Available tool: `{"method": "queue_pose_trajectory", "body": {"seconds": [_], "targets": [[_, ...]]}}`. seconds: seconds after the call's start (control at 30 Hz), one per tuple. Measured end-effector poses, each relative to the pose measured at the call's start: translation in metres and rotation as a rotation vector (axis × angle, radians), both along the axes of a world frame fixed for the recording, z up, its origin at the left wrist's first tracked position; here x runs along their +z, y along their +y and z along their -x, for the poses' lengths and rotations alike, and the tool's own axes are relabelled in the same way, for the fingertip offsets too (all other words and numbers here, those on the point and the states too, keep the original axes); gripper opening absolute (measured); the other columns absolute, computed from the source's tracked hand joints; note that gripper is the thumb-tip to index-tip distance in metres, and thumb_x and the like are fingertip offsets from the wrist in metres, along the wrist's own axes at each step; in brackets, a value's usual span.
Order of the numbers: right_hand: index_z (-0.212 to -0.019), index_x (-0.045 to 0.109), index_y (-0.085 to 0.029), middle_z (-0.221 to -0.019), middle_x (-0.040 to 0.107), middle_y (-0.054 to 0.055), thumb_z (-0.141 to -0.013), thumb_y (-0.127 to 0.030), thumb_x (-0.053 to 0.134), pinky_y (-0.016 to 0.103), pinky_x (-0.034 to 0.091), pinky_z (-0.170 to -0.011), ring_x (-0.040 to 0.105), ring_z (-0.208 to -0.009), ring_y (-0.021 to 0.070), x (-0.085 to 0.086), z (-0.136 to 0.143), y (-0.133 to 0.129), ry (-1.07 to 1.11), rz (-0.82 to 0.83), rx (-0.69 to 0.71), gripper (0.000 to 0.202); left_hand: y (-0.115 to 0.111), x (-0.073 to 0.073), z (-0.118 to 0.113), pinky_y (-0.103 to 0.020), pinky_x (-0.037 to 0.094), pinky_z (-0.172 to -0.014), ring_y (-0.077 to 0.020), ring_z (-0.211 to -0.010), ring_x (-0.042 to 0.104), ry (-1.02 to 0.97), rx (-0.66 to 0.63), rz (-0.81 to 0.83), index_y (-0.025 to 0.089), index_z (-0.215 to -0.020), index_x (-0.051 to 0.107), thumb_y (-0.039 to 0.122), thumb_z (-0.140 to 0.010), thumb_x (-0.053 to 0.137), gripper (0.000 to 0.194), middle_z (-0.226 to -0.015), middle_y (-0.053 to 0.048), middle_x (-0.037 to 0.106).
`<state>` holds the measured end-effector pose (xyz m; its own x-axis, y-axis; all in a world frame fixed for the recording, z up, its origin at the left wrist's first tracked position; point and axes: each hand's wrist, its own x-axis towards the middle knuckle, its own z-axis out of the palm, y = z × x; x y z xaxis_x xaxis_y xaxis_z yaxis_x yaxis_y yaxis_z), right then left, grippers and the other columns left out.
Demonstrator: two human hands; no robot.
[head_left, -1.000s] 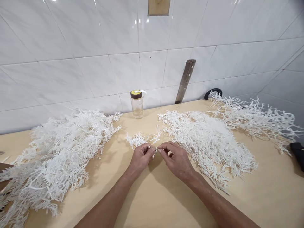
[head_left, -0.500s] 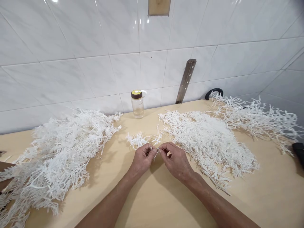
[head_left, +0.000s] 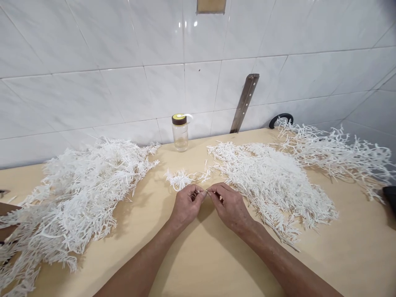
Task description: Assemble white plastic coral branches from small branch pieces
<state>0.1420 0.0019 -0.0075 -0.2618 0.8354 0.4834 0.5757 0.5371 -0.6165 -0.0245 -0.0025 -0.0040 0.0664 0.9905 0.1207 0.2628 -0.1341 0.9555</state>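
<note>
My left hand [head_left: 187,204] and my right hand [head_left: 228,205] meet fingertip to fingertip above the middle of the table. Both are closed in a pinch on a small pale piece, mostly hidden by the fingers. Just beyond my left hand lies a small cluster of white branching strands [head_left: 181,180]. A large heap of white branching pieces [head_left: 89,198] spreads over the left side. Another white heap [head_left: 272,177] lies to the right of my right hand.
A clear bottle [head_left: 180,134] with a dark and yellow lid stands near the wall. Looser white branches [head_left: 337,152] lie at the back right, beside a black ring-shaped object [head_left: 281,119]. A metal strip [head_left: 245,103] leans against the tiled wall [head_left: 117,90].
The view has tilted slightly downward. My hands stay together in nearly the same place, and less of the small piece shows between my fingertips.
</note>
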Motion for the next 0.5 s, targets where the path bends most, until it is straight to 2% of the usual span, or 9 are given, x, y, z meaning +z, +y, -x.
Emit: {"method": "queue_pose_trajectory", "body": {"seconds": [0.27,0.4,0.5], "targets": [[-0.090,0.064,-0.020,-0.091,0.068,0.006,-0.094,-0.015,0.048,0.031,0.051,-0.071,0.064,-0.078,0.0174,-0.0020,0.0010,-0.0012,-0.007,0.001,0.016,0.018,-0.0024,-0.0002,-0.0017,-0.027,0.039,-0.064,-0.0148,-0.066,0.051,0.102,0.027,-0.046,0.018,-0.070,0.062,0.030,-0.085,0.058,0.020,-0.069,-0.001,0.056],[-0.089,0.064,-0.020,-0.092,0.068,0.006,-0.094,-0.014,0.048,0.031,0.051,-0.073,0.065,-0.082,0.0184,-0.0018,0.0016,-0.0020,-0.008,-0.003,0.011,0.018,-0.0014,0.0015,-0.0007,-0.027,0.039,-0.064,-0.0144,-0.066,0.050,0.125,-0.026,-0.016,0.017,-0.069,0.059,0.030,-0.086,0.056,0.021,-0.069,-0.001,0.056],[-0.088,0.064,-0.020,-0.091,0.068,0.006,-0.094,-0.013,0.047,0.031,0.051,-0.073,0.064,-0.082,0.0184,-0.0001,0.0024,-0.0035,-0.010,-0.003,0.021,0.019,0.0007,0.0041,0.0020,-0.026,0.037,-0.062,-0.0141,-0.064,0.048,0.084,-0.113,0.031,0.018,-0.067,0.056,0.030,-0.085,0.055,0.021,-0.066,-0.001,0.054]]}}
